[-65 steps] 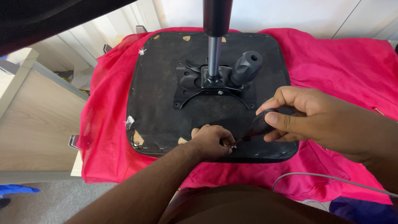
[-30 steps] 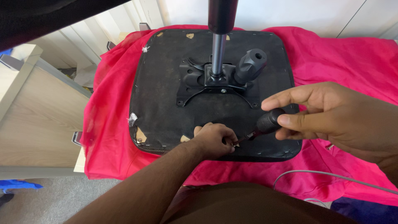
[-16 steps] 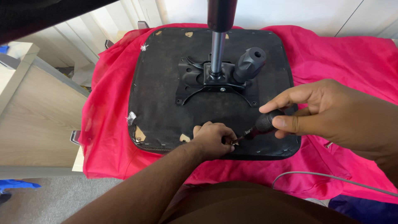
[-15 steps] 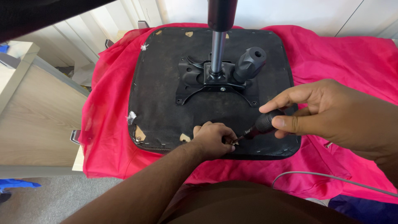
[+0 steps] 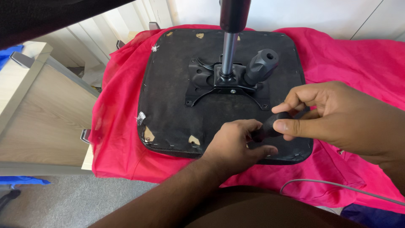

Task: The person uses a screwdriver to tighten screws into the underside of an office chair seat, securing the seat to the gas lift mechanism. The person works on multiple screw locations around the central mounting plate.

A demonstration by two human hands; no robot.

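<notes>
Both hands meet at the near edge of an upturned square chair seat base covered in rough black fabric [image 5: 168, 97]. The right hand [image 5: 337, 118] curls its fingers and thumb around the stubby black ribbed handle of a screwdriver [image 5: 270, 126], whose tip is hidden behind the left hand [image 5: 234, 145]. That left hand rests knuckles-up on the seat's front edge, fingers bent and pressed together at the tool's tip; whether it pinches anything cannot be seen. The seat lies on a crumpled bright pink cloth [image 5: 350, 50]. Torn patches in the fabric show pale wood near the corners. At the seat's centre a black metal mounting plate [image 5: 211, 84] carries a smooth grey steel column [image 5: 228, 55], with a chunky black plastic knob [image 5: 262, 65] just beside it. A thin grey cable [image 5: 337, 183] crosses the cloth near the right forearm.
</notes>
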